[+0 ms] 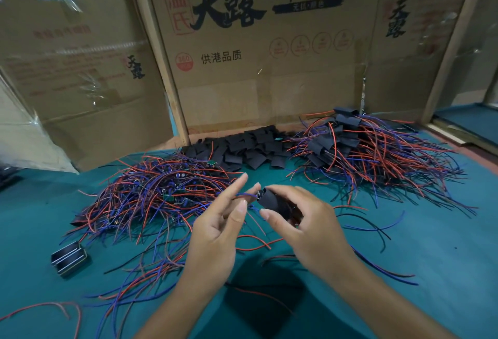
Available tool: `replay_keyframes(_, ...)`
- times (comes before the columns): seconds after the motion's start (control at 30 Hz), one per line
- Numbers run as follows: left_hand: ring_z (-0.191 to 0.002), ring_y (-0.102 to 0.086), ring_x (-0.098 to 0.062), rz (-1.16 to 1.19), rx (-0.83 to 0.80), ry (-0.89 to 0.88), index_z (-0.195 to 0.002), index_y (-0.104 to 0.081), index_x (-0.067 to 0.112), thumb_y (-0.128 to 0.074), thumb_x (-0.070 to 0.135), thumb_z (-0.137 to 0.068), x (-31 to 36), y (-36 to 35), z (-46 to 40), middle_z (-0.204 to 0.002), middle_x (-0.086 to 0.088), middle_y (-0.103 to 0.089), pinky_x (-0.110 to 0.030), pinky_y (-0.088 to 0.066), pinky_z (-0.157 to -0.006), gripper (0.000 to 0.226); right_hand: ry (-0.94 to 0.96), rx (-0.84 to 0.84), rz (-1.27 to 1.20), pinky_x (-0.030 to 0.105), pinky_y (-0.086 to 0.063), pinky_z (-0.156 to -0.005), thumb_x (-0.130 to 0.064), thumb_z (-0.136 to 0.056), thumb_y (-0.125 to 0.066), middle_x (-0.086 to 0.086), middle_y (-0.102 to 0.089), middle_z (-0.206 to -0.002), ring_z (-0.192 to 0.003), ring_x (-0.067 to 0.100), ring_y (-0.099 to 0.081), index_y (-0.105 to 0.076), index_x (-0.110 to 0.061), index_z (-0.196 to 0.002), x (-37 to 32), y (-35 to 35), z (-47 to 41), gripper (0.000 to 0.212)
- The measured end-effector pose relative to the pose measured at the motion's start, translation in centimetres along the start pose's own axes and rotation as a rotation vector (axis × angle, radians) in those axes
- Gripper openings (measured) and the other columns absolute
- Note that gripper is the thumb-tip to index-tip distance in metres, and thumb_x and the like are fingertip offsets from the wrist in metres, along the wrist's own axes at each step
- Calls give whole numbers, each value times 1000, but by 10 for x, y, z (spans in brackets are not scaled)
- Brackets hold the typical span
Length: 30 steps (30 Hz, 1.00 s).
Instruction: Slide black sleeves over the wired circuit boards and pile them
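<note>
My right hand (307,231) grips a black sleeve (272,201) above the middle of the table, and the edge of a circuit board shows at the sleeve's open left end. My left hand (218,233) pinches the board's blue wires (244,195) just left of the sleeve, with its index finger stretched out. Bare wired circuit boards (161,190) lie heaped at the left. Loose black sleeves (248,147) are heaped at the back centre. Sleeved boards with wires (358,150) are piled at the right.
The green table cover (431,271) carries stray red, blue and black wires around my hands. A small black metal-edged box (68,258) lies at the front left. Cardboard boxes (256,56) stand as a wall along the back.
</note>
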<state>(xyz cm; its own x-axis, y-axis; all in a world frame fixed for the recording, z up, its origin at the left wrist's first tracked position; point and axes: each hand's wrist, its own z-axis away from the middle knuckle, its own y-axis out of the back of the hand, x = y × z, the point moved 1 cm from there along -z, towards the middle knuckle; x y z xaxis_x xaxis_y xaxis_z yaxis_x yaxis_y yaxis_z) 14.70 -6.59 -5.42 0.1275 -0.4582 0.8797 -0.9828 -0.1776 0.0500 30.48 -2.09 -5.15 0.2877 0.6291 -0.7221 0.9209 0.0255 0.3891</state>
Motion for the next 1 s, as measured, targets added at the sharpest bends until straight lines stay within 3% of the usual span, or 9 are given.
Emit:
replay_keyframes(0.23,-116,-61,2,-125,18,-16,-123,-68,23,-55,21,-95,2,0,3,-122,16,-69,-8,-44,-92,31,60,-58,85,13,-42,-79,-32,-86,-66,-14,-65,-98,-90,2,-59,-66,-26,-118,-5,3,0,32)
replay_keyframes(0.27,-112,-60,6,-139,21,-16,-123,-68,25,-55,23,-94,2,0,3,-121,16,-69,-14,-49,-88,31,74,-69,102,14,-43,-81,-30,-88,-66,-13,-66,-100,-91,2,-59,-65,-24,-120,-4,3,0,32)
replay_keyframes(0.3,-115,-56,1,-151,25,-12,-123,-68,25,-55,24,-94,3,0,3,-121,17,-69,-23,-49,-85,32,88,-78,120,18,-44,-84,-29,-90,-64,-11,-67,-105,-95,2,-60,-64,-22,-122,-4,3,0,33)
replay_keyframes(0.33,-118,-52,-2,-164,26,-13,-123,-68,24,-55,25,-93,3,-1,3,-121,18,-69,-28,-46,-90,33,98,-87,142,22,-46,-88,-28,-91,-62,-9,-67,-109,-100,5,-60,-63,-20,-124,-4,3,1,33)
replay_keyframes(0.4,-124,-55,-1,-197,10,-15,-125,-67,23,-54,25,-93,3,-1,4,-124,21,-67,-13,-44,-98,35,96,-110,202,31,-47,-91,-30,-93,-54,-7,-66,-113,-107,12,-59,-60,-18,-127,-4,2,2,36)
replay_keyframes(0.5,-126,-53,4,-255,-18,10,-127,-65,25,-54,22,-96,0,0,4,-127,24,-63,-10,-36,-105,33,90,-133,271,36,-47,-89,-31,-95,-51,-4,-64,-111,-107,16,-57,-59,-18,-127,-3,1,3,36)
replay_keyframes(0.83,-133,-43,8,-394,-84,14,-131,-56,41,-55,8,-100,-3,-1,4,-136,25,-55,-12,-30,-111,45,117,-218,515,41,-48,-81,-34,-102,-45,-1,-62,-113,-107,23,-56,-54,-16,-131,-6,1,2,36)
replay_keyframes(1.0,-138,-34,11,-496,-130,-30,-134,-47,49,-55,12,-99,-7,-3,6,-144,25,-45,-14,-25,-115,51,144,-192,564,41,-52,-76,-32,-99,-53,2,-67,-106,-101,25,-62,-61,-12,-122,-7,3,1,32)
